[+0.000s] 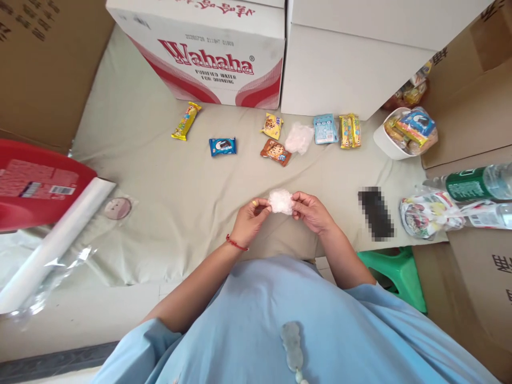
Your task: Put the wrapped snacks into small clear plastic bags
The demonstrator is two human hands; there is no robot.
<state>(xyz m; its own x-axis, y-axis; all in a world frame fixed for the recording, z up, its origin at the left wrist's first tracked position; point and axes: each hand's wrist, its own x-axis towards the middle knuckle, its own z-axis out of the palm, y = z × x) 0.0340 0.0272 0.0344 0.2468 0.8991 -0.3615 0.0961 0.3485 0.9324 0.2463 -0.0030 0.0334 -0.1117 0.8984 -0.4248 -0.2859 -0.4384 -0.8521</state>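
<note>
While the left hand and the right hand come together over the near part of the cloth-covered surface, I see a small white crumpled bundle between them. The grip of each hand is closed on it, thumb and fingers pinching opposite sides. Through the head camera I cannot tell whether it is only crumpled film or has something inside.

As I judge it, the work is somewhere in the middle. A second white bundle lies farther back, between the brown cookie packet and the light-blue packet, so perhaps that one is already done. The held bundle is not yet put down, and its handling seems unfinished to me.

Other items lie apart, untouched by the hands: the yellow snack bar, the blue biscuit packet, the yellow cookie packet and the pair of yellow bars. Whether these also count as remaining, I cannot say. At the left there is a white roll, seemingly of plastic film; neither hand is near it.
</note>
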